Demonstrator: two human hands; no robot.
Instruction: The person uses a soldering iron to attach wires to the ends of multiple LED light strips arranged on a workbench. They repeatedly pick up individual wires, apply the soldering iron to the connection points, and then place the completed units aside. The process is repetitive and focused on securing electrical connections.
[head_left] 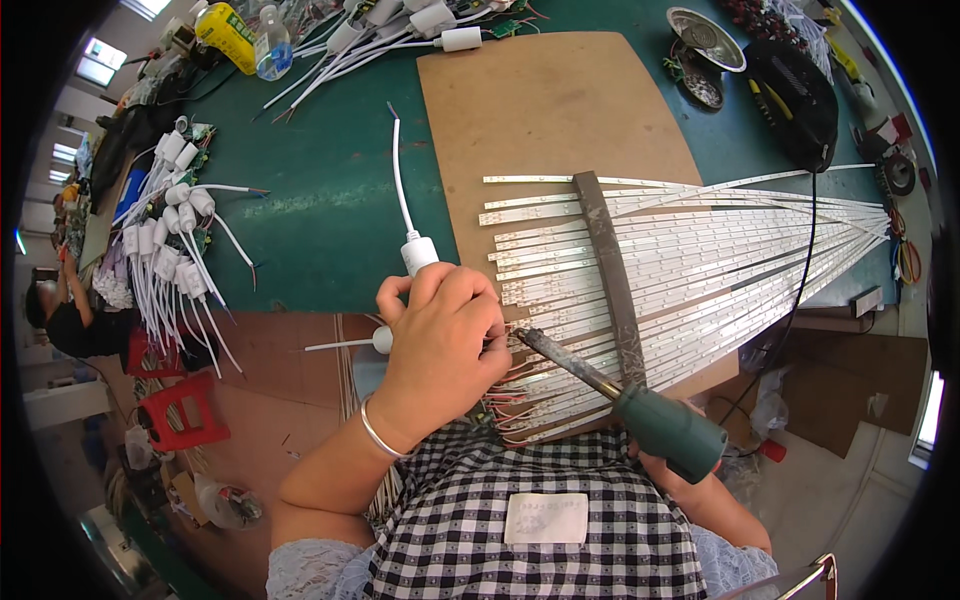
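My left hand (pixel 440 330) is closed at the left ends of the LED strips, its fingers bent around a white end cap (pixel 420 253) with a white cable (pixel 402 180) pointing away from me. Its fingertips and what they pinch are partly hidden. In my right hand (pixel 668 474), mostly covered by the handle, is a soldering iron (pixel 665 430) with a green grip. The iron's dark tip reaches the strip ends beside my left fingers. Many slim white LED strips (pixel 700 260) lie fanned out, and red wires (pixel 508 400) show on the nearest ones.
A dark metal bar (pixel 605 260) lies across the strips on a brown board (pixel 550 100). Wired white caps (pixel 180 215) hang over the green table's (pixel 330 220) left edge. A black cord (pixel 800 280) crosses the strips. A metal dish (pixel 706 38) and bottles (pixel 272 45) stand farther back.
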